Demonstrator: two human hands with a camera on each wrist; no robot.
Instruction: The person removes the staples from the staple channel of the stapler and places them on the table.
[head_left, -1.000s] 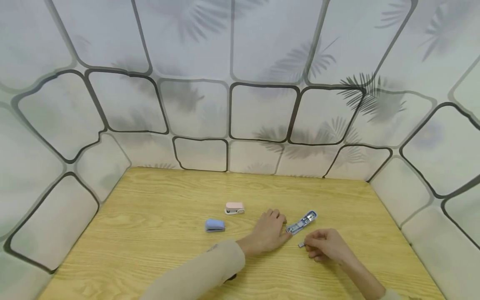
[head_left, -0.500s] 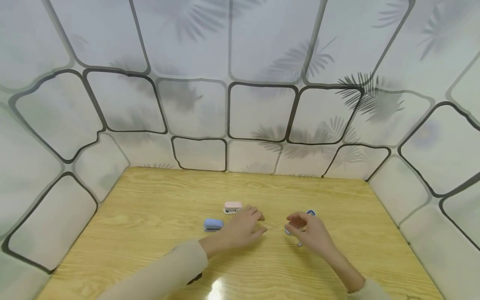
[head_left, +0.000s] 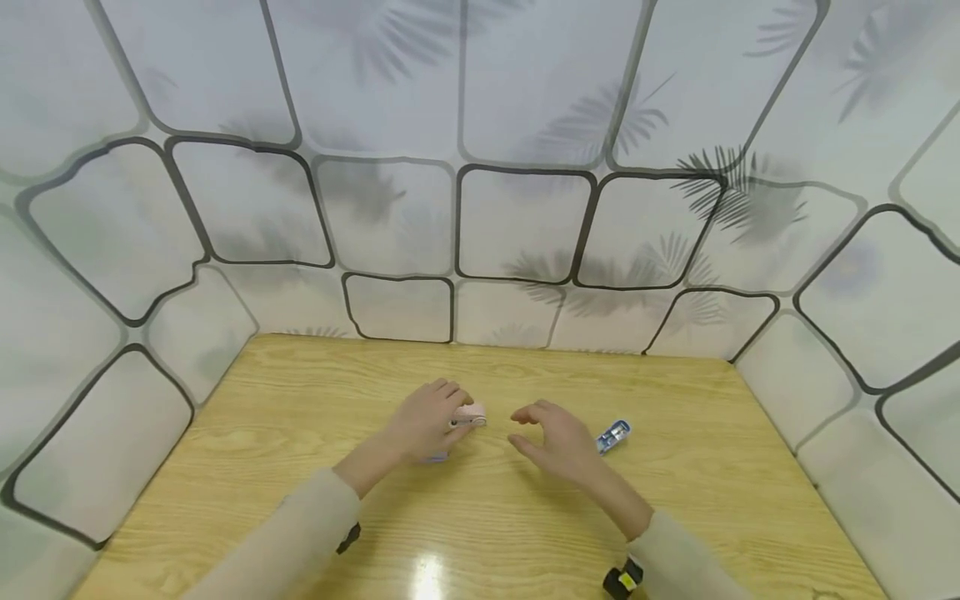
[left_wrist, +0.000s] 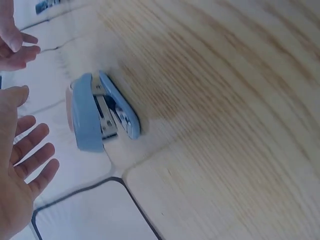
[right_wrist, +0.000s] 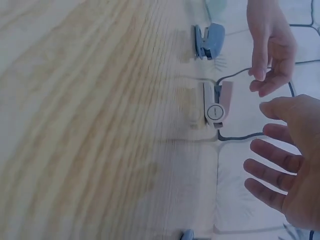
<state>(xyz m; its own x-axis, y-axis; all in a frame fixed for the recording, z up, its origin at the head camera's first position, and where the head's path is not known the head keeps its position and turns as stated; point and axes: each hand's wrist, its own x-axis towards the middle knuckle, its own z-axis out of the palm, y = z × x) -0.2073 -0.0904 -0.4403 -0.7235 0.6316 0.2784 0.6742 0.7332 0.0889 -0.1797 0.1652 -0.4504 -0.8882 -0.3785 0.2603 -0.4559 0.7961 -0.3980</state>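
Observation:
My left hand (head_left: 429,421) hovers above a small blue stapler (left_wrist: 88,114), its fingers relaxed and holding nothing. In the head view that hand mostly covers the blue stapler and partly covers a pink-and-white stapler (head_left: 471,414). The right wrist view shows the pink stapler (right_wrist: 216,106) on its base, apart from both hands. To its right, my right hand (head_left: 558,442) is raised over the table with thumb and fingers apart, gripping nothing. Behind that hand lies a long blue-and-white stapler (head_left: 613,436), opened up, its near end hidden.
The wooden table (head_left: 300,400) meets a patterned curtain (head_left: 405,308) at the back and sides. A dark wrist device (head_left: 622,577) sits at the right sleeve.
My left hand has left the opened stapler and swung left to the two small staplers. My right hand has let go of a small metallic piece and moved left.

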